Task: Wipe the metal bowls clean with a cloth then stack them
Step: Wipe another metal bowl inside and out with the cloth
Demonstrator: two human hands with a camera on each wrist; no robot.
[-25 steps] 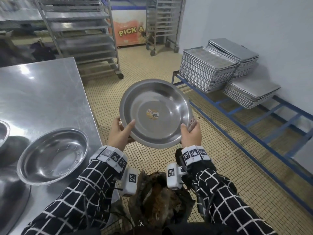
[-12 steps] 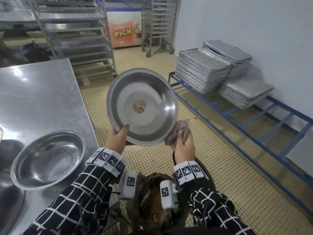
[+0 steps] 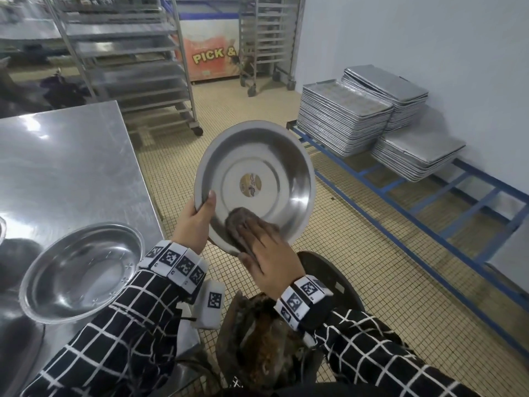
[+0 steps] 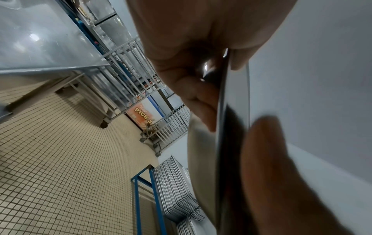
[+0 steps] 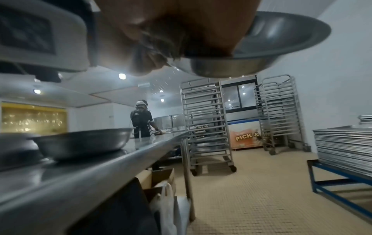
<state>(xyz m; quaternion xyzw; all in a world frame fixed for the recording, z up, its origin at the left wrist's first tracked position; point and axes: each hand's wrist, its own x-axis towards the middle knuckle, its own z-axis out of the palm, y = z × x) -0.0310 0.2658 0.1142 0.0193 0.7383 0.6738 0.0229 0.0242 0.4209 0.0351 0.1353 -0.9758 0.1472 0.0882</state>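
Note:
I hold a steel bowl (image 3: 254,181) with a round sticker at its centre tilted up over the floor, its inside facing me. My left hand (image 3: 194,222) grips its left rim, thumb inside and fingers behind; the left wrist view shows that rim (image 4: 221,127) edge-on between them. My right hand (image 3: 263,247) lies flat on a grey-brown cloth (image 3: 237,222), pressing it against the lower inside of the bowl. In the right wrist view the cloth (image 5: 161,43) shows under the palm against the bowl (image 5: 271,39). A second steel bowl (image 3: 83,270) sits upright on the steel table (image 3: 71,167).
Stacked metal trays (image 3: 343,121) rest on a low blue frame (image 3: 429,202) along the right wall. Wheeled tray racks (image 3: 128,67) stand behind the table. A dark round stool (image 3: 323,270) is below my hands. Another person (image 5: 142,120) stands at the table's far end.
The bowl has tilted up to face me more. My right hand moved from the bowl's right rim onto its lower inside and now presses the cloth flat there.

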